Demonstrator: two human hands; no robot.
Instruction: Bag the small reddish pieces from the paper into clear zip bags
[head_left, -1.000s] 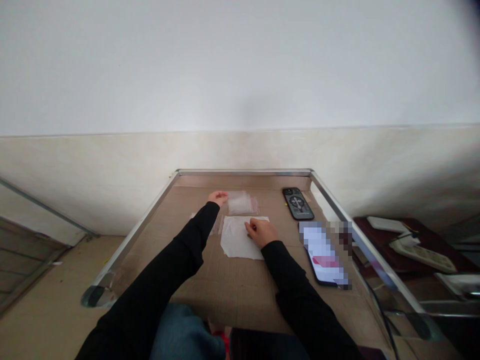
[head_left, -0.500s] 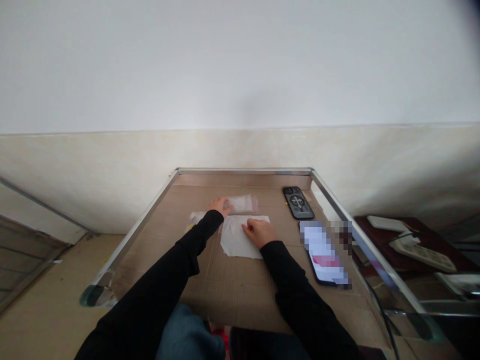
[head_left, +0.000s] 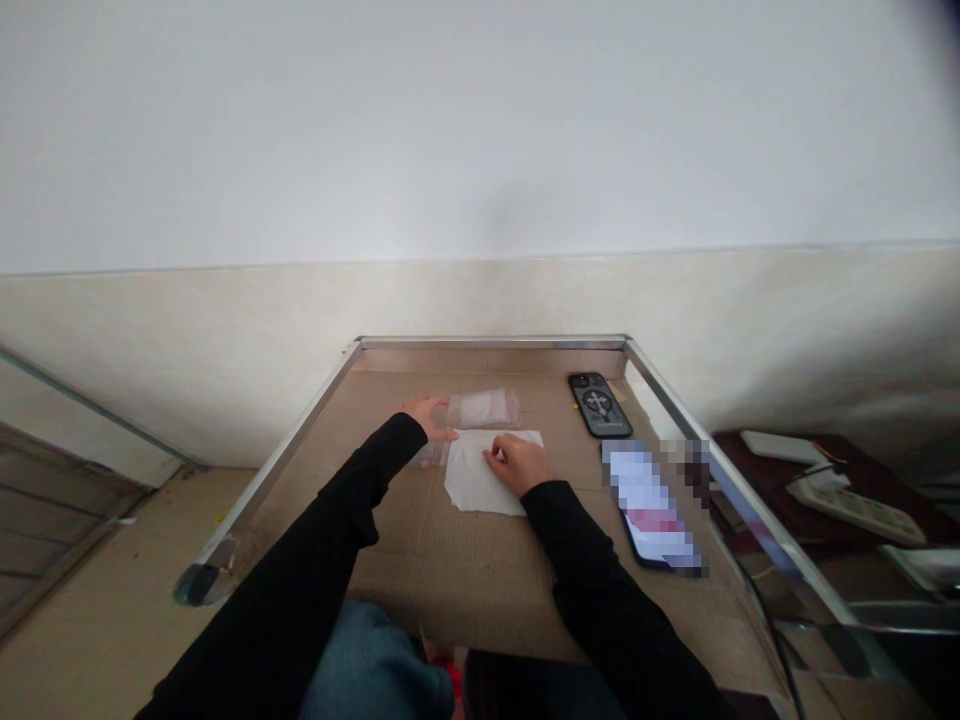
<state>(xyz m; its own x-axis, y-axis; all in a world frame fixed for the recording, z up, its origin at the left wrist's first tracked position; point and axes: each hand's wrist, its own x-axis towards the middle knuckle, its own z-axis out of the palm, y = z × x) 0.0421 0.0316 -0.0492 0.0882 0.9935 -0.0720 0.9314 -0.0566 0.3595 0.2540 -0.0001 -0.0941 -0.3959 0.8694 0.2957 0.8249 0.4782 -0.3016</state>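
Observation:
A white paper sheet (head_left: 480, 482) lies flat on the cardboard-covered table (head_left: 450, 580). My right hand (head_left: 519, 464) rests on its right part, fingers curled with the thumb and index drawn together; whatever they hold, if anything, is too small to name. Just beyond the paper lies a clear zip bag (head_left: 484, 408) with a reddish strip at its right end. My left hand (head_left: 429, 414) is at the bag's left end, thumb and fingers spread apart, with nothing visible between them. Another clear bag (head_left: 431, 455) shows partly beneath the left hand, left of the paper.
To the right lie a black-cased phone (head_left: 600, 405) and a phone with a lit, blurred screen (head_left: 652, 510). A metal frame (head_left: 487, 342) edges the table, with a wall behind. A dark side table (head_left: 780, 450) at right holds a white power strip (head_left: 862, 510).
My left hand has shifted left, off the zip bag's left end, and now covers more of the other bag. My right hand has stayed on the paper.

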